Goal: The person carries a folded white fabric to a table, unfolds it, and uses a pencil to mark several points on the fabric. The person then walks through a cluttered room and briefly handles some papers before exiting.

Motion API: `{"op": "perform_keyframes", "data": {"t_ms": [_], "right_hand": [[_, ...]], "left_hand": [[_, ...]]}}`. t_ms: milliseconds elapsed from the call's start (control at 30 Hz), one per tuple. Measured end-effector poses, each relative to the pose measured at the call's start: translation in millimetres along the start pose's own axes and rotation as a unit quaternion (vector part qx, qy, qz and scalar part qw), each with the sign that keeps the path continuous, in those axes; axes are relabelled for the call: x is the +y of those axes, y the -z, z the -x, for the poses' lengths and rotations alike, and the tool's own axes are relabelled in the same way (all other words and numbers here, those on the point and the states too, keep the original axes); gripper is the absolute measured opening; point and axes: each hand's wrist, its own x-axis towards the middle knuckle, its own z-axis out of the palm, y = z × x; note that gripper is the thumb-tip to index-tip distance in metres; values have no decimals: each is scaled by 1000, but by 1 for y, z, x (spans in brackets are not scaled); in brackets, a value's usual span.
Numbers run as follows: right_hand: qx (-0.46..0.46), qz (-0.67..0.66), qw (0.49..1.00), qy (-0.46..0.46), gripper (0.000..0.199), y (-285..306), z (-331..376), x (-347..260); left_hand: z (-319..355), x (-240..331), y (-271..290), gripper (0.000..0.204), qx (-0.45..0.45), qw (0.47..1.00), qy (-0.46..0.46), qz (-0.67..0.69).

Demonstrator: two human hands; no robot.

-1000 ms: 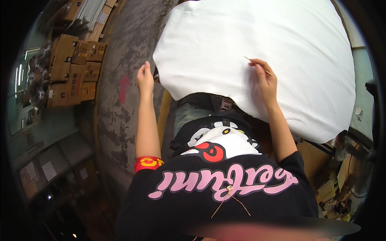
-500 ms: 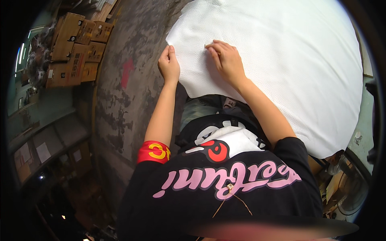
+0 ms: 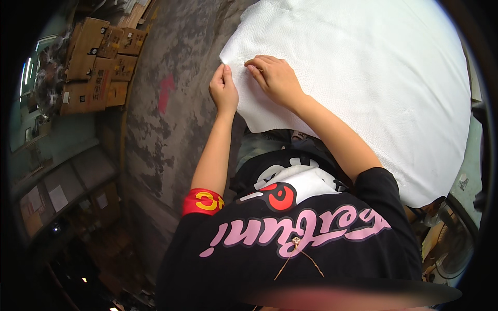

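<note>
A large sheet of white grained leather (image 3: 358, 88) spreads out in front of me, its near edge hanging by my lap. At its left edge my left hand (image 3: 224, 92) is closed, pinching the leather rim between thumb and fingers near a pointed corner. My right hand (image 3: 275, 80) rests over the leather a little to the right of it. Its thumb and fingertips are pressed together on a small tan piece (image 3: 246, 64), of which only the tip shows. What kind of thing it is cannot be made out.
Brown cardboard boxes (image 3: 85, 96) are stacked at the far left. Between them and the leather runs a worn grey floor (image 3: 155, 135) with a pink mark. A round fan-like object (image 3: 456, 249) stands at the lower right, by a pale green wall (image 3: 464, 186).
My right hand has moved left across the leather, closer to the edge and my left hand. The left hand and the leather's edge sit slightly lower and further right in view.
</note>
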Motion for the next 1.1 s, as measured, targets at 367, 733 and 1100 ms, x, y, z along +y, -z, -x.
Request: {"op": "perform_keyframes", "data": {"t_ms": [367,733,1100], "right_hand": [[75,-92,991,-60,28,13,-35,27],[39,67,997,-11,29,28,-77,62],[107,104,980,-129,36,144,-74,144]], "left_hand": [[0,-1,2,23,-21,998,24,46],[0,6,6,21,-37,999,30,-21],[2,7,4,19,-34,999,36,-9]]}}
